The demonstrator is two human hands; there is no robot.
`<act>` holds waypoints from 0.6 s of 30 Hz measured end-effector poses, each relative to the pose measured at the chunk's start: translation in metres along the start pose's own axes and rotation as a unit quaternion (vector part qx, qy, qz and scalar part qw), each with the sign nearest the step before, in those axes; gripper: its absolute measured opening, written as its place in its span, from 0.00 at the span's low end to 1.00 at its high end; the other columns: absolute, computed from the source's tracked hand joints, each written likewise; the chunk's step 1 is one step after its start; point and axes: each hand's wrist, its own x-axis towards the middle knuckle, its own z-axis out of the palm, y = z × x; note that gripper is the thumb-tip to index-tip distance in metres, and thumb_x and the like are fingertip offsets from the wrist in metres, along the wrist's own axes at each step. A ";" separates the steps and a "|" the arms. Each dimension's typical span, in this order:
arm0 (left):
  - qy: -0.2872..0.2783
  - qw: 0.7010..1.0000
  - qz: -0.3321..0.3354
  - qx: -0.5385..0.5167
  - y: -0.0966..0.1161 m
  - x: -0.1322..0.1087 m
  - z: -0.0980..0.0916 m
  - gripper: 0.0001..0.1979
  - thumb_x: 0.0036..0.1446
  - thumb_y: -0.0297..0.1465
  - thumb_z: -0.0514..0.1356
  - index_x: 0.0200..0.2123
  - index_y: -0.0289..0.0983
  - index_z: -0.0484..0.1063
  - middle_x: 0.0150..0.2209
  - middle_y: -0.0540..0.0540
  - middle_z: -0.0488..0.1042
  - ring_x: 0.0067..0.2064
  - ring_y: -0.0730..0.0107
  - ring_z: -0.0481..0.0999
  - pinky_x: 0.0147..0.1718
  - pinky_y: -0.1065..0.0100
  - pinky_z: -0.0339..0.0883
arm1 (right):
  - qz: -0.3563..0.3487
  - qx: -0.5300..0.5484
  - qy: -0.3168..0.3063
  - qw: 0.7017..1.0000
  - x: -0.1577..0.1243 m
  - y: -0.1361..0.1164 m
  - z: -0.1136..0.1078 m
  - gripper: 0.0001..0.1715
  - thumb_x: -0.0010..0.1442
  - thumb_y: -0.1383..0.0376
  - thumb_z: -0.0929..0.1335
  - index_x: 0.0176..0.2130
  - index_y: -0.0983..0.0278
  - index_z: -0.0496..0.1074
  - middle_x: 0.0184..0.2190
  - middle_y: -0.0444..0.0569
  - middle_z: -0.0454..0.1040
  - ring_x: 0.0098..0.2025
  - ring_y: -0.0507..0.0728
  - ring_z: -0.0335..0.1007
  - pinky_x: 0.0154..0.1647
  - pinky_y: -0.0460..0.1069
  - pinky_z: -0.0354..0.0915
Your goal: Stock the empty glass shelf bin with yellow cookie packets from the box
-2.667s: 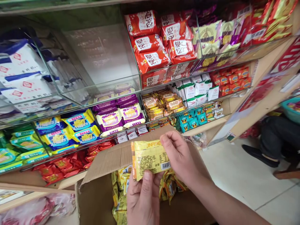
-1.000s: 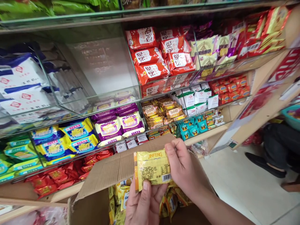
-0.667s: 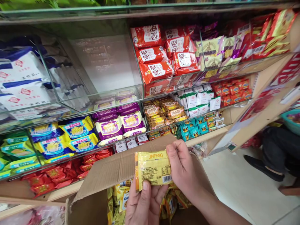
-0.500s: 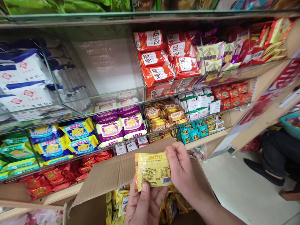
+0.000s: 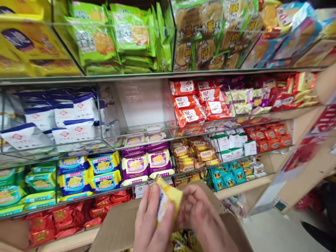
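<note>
A small yellow cookie packet (image 5: 168, 197) is tilted up in front of me, with a white and blue part of its print facing me. My left hand (image 5: 153, 217) is closed on it, fingers along the left side and thumb across the front. My right hand (image 5: 201, 217) is somewhat blurred, its fingers curled at the packet's right edge; their tips are partly hidden. Below both hands stands an open cardboard box (image 5: 115, 224) with more yellow packets (image 5: 181, 241) inside, mostly covered by my hands and wrists.
Glass-fronted shelves hold purple soda biscuits (image 5: 135, 168), blue-yellow packs (image 5: 76, 180), red-white packs (image 5: 190, 115), white-blue packs (image 5: 75, 113) and green packs (image 5: 96, 40). Red packets (image 5: 63, 217) lie low at the left. A dark shoe (image 5: 315, 232) shows on the floor (image 5: 280, 224) at the right.
The packet has been turned from its flat printed back, marked JINFENG, to a tilted side-on position. My left hand has risen around it. The view has tipped upward, showing more upper shelf.
</note>
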 end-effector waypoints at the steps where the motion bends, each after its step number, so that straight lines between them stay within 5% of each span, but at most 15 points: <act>1: -0.031 0.995 0.072 0.058 -0.006 0.005 -0.002 0.20 0.55 0.25 0.52 0.49 0.52 0.64 0.54 0.50 0.65 0.58 0.54 0.56 0.52 0.54 0.56 | 0.018 0.030 -0.047 0.998 0.001 -0.003 0.003 0.27 0.46 0.46 0.66 0.39 0.59 0.59 0.32 0.47 0.65 0.30 0.52 0.62 0.31 0.47 0.61; 4: -0.078 0.978 0.146 0.124 -0.017 0.011 -0.007 0.23 0.55 0.24 0.52 0.53 0.48 0.60 0.52 0.45 0.68 0.57 0.54 0.58 0.50 0.56 0.58 | 0.062 0.031 -0.066 0.995 0.003 -0.015 0.014 0.24 0.44 0.56 0.71 0.39 0.58 0.60 0.35 0.45 0.66 0.34 0.51 0.64 0.36 0.47 0.61; 9: -0.103 0.991 0.043 0.071 -0.018 0.012 -0.020 0.25 0.57 0.26 0.48 0.57 0.49 0.51 0.52 0.48 0.68 0.55 0.67 0.63 0.50 0.65 0.62 | 0.064 -0.015 -0.077 0.995 0.005 -0.032 0.033 0.20 0.42 0.63 0.72 0.33 0.62 0.60 0.28 0.40 0.63 0.28 0.47 0.59 0.28 0.43 0.58; 12: -0.104 0.994 0.012 0.032 -0.015 0.017 -0.030 0.24 0.56 0.27 0.48 0.55 0.52 0.53 0.50 0.50 0.70 0.55 0.65 0.62 0.51 0.61 0.60 | 0.051 -0.049 -0.080 0.994 0.009 -0.039 0.043 0.16 0.48 0.61 0.69 0.35 0.62 0.60 0.29 0.42 0.65 0.29 0.48 0.61 0.29 0.43 0.60; 15: -0.028 0.999 -0.038 -0.006 -0.009 0.027 -0.039 0.21 0.55 0.29 0.48 0.52 0.52 0.57 0.54 0.50 0.65 0.57 0.62 0.59 0.53 0.56 0.56 | 0.059 -0.076 -0.058 0.994 0.016 -0.045 0.046 0.14 0.53 0.61 0.66 0.38 0.63 0.61 0.32 0.44 0.68 0.32 0.49 0.64 0.34 0.45 0.62; 18: 0.044 0.983 -0.169 -0.046 -0.005 0.043 -0.048 0.21 0.53 0.35 0.51 0.52 0.48 0.57 0.56 0.47 0.60 0.55 0.59 0.60 0.48 0.58 0.59 | 0.067 -0.062 -0.076 0.993 0.022 -0.046 0.046 0.13 0.53 0.63 0.66 0.39 0.63 0.63 0.34 0.45 0.69 0.34 0.50 0.66 0.38 0.47 0.63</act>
